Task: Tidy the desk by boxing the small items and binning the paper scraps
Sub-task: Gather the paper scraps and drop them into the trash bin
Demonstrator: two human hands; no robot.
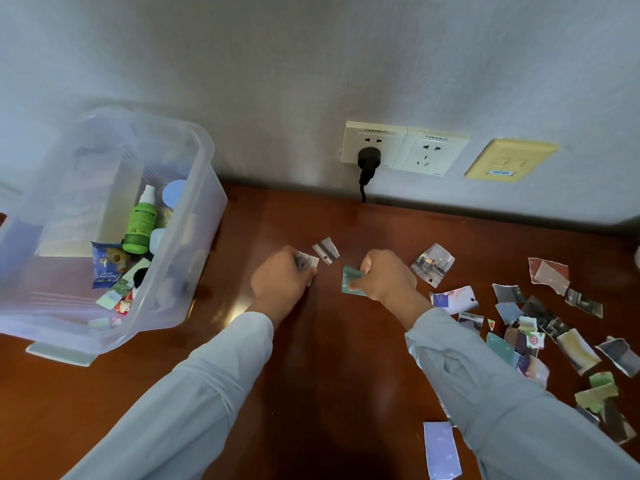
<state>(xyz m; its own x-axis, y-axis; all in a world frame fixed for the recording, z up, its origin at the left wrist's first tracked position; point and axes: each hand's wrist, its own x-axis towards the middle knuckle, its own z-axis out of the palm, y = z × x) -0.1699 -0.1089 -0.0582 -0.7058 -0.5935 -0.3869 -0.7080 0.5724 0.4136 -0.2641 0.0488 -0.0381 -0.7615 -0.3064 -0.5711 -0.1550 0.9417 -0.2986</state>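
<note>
— Dark red-brown desk [329, 348] against a grey wall [311, 64], two white sockets [405, 147] with a black plug [369, 161] in the left one. Where are your hands?

— Both are low on the wood, near the middle. My left hand [280, 278] has its fingers curled round a pale grey scrap [308, 262], pinching it at the tabletop. Another small grey scrap [326, 250] lies just beside it, untouched.

— And the right?

— My right hand [388, 275] pinches a green scrap [351, 280] between thumb and fingers, a tight grip, nothing spread.

— The rest of the paper?

— Most of the torn scraps [540, 327] are strewn over the desk's right side, beyond my right sleeve [485, 393]. A photo scrap [433, 263] lies just right of my right hand, and a lilac piece [441, 448] sits near the front edge.

— The small items?

— They are in the clear plastic box [204, 143] at the left. A green spray bottle [140, 223] leans inside it, with a blue packet [104, 265] and other small bits in front.
</note>
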